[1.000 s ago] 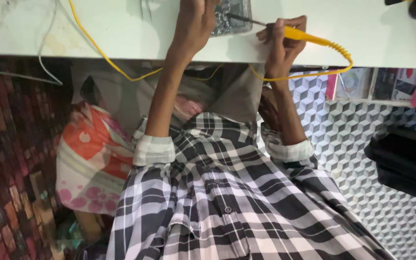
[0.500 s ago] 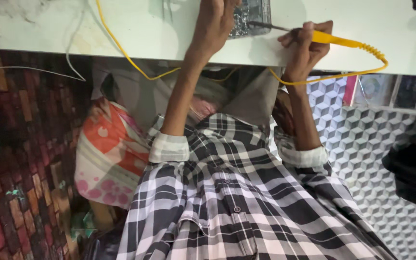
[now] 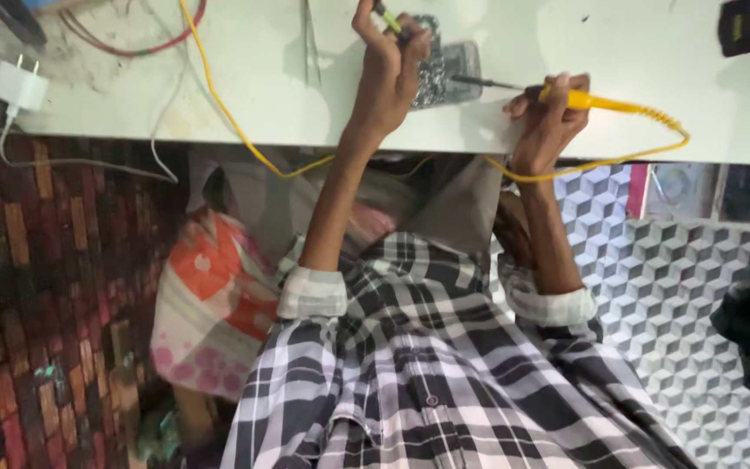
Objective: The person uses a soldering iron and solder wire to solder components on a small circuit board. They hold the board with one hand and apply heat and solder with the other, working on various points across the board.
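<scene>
Hands work at the near edge of a white bench [image 3: 618,52], and the landmark is the small circuit board [image 3: 455,68] lying flat on it. The left hand [image 3: 390,65] is closed at the board's left side, covering part of it and pinching a thin green-tipped tool [image 3: 385,15] between thumb and fingers. The right hand [image 3: 549,117], just right of the board, is curled tight round a yellow-handled soldering iron [image 3: 592,101]; its dark tip points left and reaches the board's right edge. A coiled yellow cord [image 3: 653,139] runs from the handle away to the right of the board. Metal tweezers [image 3: 310,39] lie left of the board, and a white plug adapter [image 3: 17,85] sits far left of it, at the bench edge
</scene>
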